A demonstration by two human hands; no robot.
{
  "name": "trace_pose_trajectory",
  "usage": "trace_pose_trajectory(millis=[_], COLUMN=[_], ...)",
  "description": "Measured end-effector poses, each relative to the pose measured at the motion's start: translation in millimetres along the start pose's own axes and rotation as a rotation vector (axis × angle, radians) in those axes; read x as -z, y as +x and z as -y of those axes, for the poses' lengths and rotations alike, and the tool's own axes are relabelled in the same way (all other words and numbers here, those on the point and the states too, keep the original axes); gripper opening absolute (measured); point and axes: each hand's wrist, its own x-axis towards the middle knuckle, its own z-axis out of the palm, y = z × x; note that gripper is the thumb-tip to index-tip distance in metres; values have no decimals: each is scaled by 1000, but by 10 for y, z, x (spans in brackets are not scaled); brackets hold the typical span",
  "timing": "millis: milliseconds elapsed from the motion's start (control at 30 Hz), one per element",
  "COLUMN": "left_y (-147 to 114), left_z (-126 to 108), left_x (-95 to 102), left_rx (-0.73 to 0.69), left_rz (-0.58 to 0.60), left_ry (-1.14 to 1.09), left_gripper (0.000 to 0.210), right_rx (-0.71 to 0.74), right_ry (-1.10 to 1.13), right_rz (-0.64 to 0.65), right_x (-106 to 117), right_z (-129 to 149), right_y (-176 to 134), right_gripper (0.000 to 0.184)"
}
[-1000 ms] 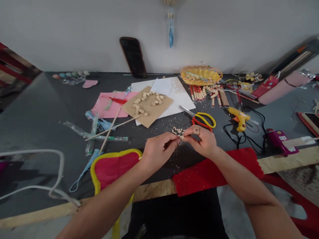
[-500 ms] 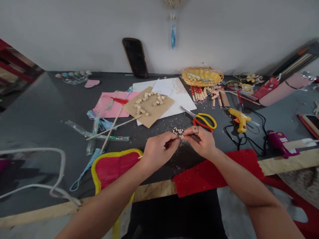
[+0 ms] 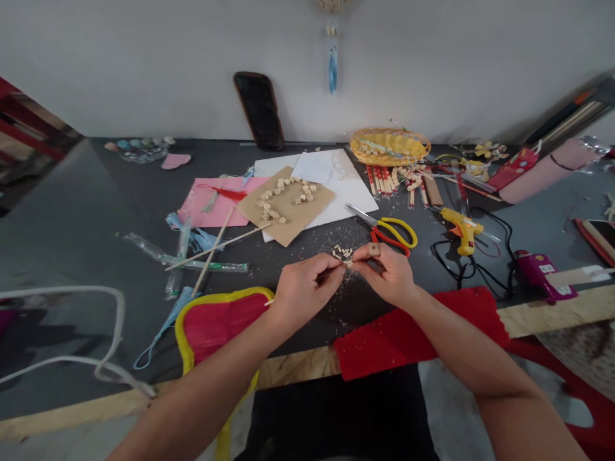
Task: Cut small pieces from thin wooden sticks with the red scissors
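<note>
Plain grey-white wall (image 3: 173, 57) rises behind a dark tabletop (image 3: 120, 205) crowded with craft supplies, seen from above by the person working at it. Near the front edge, at the centre, the person's two bare hands meet. Fingers of the left hand (image 3: 310, 285) and the right hand (image 3: 388, 275) are pinched close together around a small pale piece (image 3: 348, 263), mostly hidden by the fingertips; its exact shape cannot be made out. Just beyond the fingertips, short pale bits (image 3: 343, 251) lie loose among scattered crumbs. Right behind the right hand are scissors (image 3: 373, 222) with one yellow and one red handle loop, blades pointing away to the left. Farther back, a square of brown paper (image 3: 288, 224) carries pale, knobbly clusters (image 3: 278, 186) in a broken curve, and overlaps white sheets (image 3: 353, 198) and pink paper (image 3: 192, 208). A dark phone (image 3: 260, 110) leans on the wall, left of a yellow woven basket (image 3: 384, 161). To the right sits a yellow glue gun (image 3: 462, 229); a red cloth (image 3: 379, 346) lies under the right forearm. Crossed thin sticks (image 3: 219, 246) rest left of the hands.
</note>
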Motion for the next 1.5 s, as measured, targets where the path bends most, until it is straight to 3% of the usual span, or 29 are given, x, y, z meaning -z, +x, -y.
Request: trace_pose_trajectory(millis=[967,1133,1367,1500], left_y=[33,69,101,105], left_z=[-29,-1,-23,-73], left_x=[26,61,212,263], left_rx=[2,33,93,115], left_rz=[15,-5,-114,-161], left_ry=[90,54,59,17], left_gripper=[15,15,17,15], right_rx=[-6,-12,57,37], right_ry=[-20,-148,-433,-411], right_rz=[-6,35,254,232], right_x=[-30,14,-10,36], right_z=[-63,-193,-438,-440], right_y=[-13,22,29,47], right_gripper=[11,11,16,16])
